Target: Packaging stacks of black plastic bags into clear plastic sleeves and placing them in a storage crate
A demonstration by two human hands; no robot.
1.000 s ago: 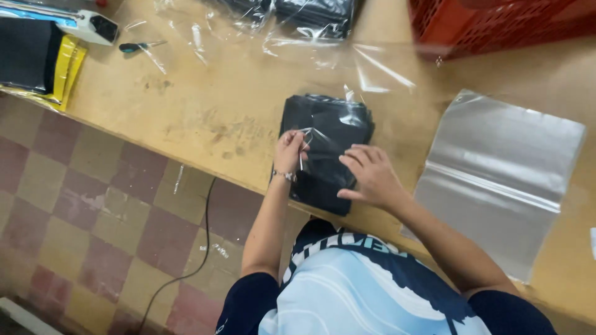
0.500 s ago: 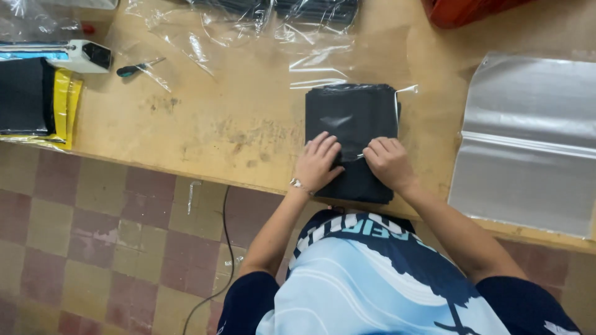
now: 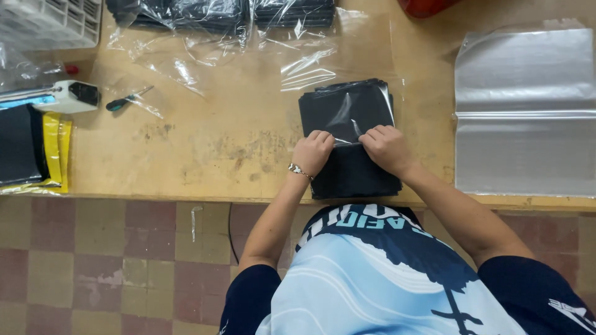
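A folded black garment [image 3: 347, 111] lies at the near edge of the wooden table [image 3: 236, 136], its far half inside a clear plastic bag. My left hand [image 3: 312, 152] and my right hand [image 3: 385, 147] rest side by side on the garment's middle. The fingers of both pinch the open edge of the bag where it crosses the fabric. A bracelet sits on my left wrist.
A stack of clear empty bags [image 3: 524, 111] lies to the right. Bagged black garments [image 3: 217, 12] line the far edge. At the left are a tape dispenser [image 3: 65, 96], a small screwdriver [image 3: 127, 99] and a black and yellow packet [image 3: 31, 149]. Checked floor tiles lie below.
The view has shifted so the garment sits more to the centre. Both hands have come together on the bag's edge over the garment.
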